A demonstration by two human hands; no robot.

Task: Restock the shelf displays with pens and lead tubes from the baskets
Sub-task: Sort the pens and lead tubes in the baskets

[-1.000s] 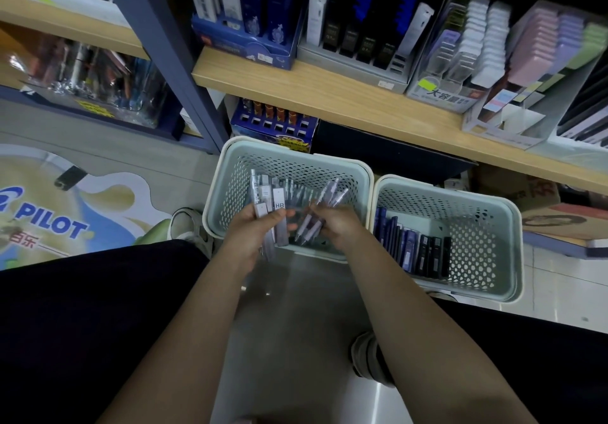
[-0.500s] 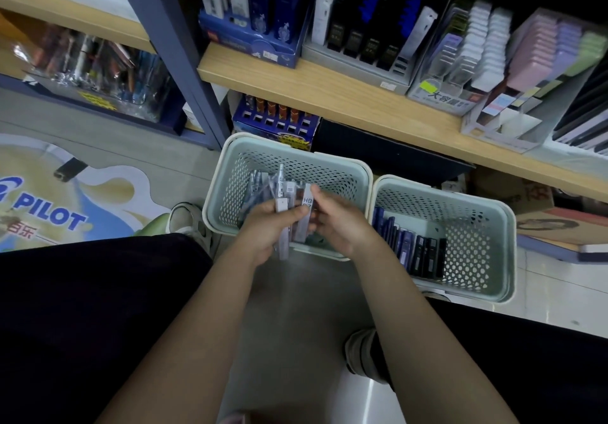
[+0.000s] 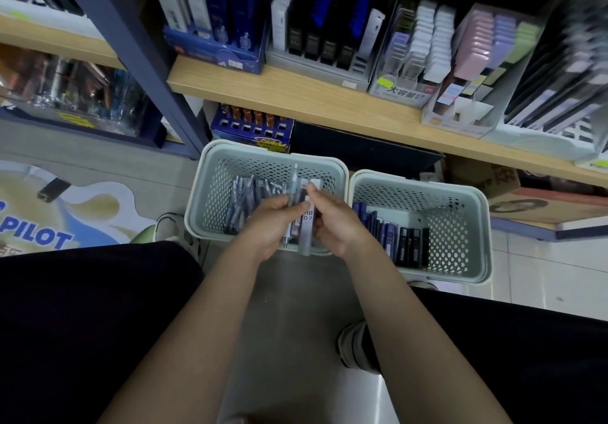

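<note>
Over the left basket [image 3: 210,193], the left hand [image 3: 268,223] grips a pale pen [image 3: 292,190] and some lead tubes [image 3: 306,226]; how many is hidden by fingers. The right hand [image 3: 332,223] pinches the tubes' top. The shelf [image 3: 312,101] displays at the far right are blurred.

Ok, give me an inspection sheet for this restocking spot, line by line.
Surface: grey floor below a wooden shelf.
Job's things: left basket holds pens; right basket holds dark lead tubes.
Clutter: a box under the shelf.
Grippers: left hand grips a pen; right hand pinches an HB lead tube.
Cables: nothing seen.
Surroundings: shelf displays, PILOT floor sign.
</note>
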